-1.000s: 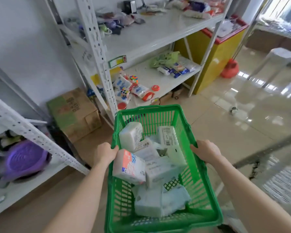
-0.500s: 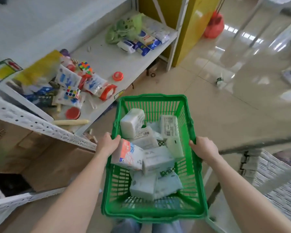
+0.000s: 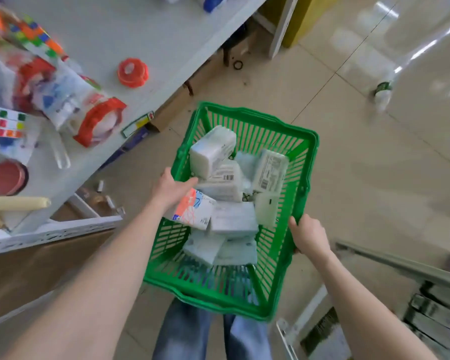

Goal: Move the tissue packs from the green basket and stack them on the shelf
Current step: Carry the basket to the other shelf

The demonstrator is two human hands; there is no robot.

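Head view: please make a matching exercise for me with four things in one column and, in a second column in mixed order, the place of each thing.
Things:
1. green basket
2. orange round lid
3. plastic bottle
4. pack with orange print

Places:
A. lying on the tiled floor, far right
B. on the white shelf board, standing alone
C. held at its rims by the left hand and the right hand
D. inside the basket, beside the left hand

Pairs: 1-C, 2-B, 3-A, 4-D
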